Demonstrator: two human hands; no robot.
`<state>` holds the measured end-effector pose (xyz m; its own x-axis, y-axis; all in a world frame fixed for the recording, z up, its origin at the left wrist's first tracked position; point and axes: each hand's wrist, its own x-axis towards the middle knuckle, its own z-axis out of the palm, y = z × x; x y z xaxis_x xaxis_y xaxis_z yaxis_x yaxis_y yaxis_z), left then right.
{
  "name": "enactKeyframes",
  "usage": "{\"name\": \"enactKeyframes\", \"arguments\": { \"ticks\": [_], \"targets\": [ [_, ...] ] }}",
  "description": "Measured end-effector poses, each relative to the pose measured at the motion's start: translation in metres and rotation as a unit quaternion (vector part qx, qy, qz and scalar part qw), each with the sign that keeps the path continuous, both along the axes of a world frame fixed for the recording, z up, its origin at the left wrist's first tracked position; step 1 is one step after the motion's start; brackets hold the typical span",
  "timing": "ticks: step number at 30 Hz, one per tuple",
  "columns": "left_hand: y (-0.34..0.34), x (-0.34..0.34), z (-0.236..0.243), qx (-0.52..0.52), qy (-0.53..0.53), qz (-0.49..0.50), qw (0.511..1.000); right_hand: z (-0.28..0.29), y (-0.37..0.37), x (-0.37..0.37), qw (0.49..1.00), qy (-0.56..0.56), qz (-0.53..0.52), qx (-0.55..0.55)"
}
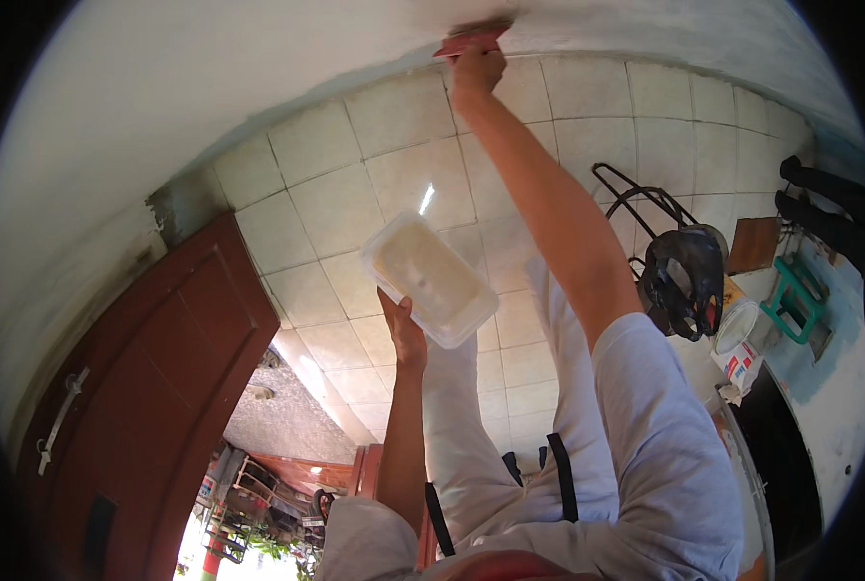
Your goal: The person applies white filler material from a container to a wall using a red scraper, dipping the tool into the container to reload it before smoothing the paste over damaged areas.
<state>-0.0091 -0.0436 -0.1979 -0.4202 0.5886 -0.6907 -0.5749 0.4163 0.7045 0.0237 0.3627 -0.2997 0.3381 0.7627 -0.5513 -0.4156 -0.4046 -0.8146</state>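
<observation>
My left hand (403,331) is closed on the near edge of a translucent plastic tub (431,276), holding it over the floor in front of my legs. A smooth, pale cream mass lies inside the tub. Far ahead, my outstretched right hand (478,76) grips a red, flat-bladed scraper (473,41). Its blade is up against the pale wall (287,48), where a dark smear or shadow shows beside it. How the right fingers wrap the scraper is partly hidden.
To the left stands a brown wooden door (152,387) with a metal handle, beside an opening to the outdoors. On the right are a black bag (684,276) by a black metal frame, a white bucket (736,327) and a green plastic stool (794,302). Pale tiles (326,213) cover the floor.
</observation>
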Motion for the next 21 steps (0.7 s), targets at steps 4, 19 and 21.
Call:
{"name": "enactKeyframes", "arguments": {
  "ticks": [4,19,21],
  "targets": [
    [0.001,-0.01,0.009,0.002,-0.003,-0.005,1.0,0.025,-0.035,-0.005,0.996,0.047,0.056,0.057],
    [0.012,-0.018,0.013,0.031,0.004,-0.014,0.999,-0.03,0.047,0.118,0.964,0.232,0.133,-0.009],
    [0.012,-0.02,0.021,0.026,0.013,-0.003,1.0,-0.003,0.04,0.123,0.969,0.223,0.108,0.0]
  ]
}}
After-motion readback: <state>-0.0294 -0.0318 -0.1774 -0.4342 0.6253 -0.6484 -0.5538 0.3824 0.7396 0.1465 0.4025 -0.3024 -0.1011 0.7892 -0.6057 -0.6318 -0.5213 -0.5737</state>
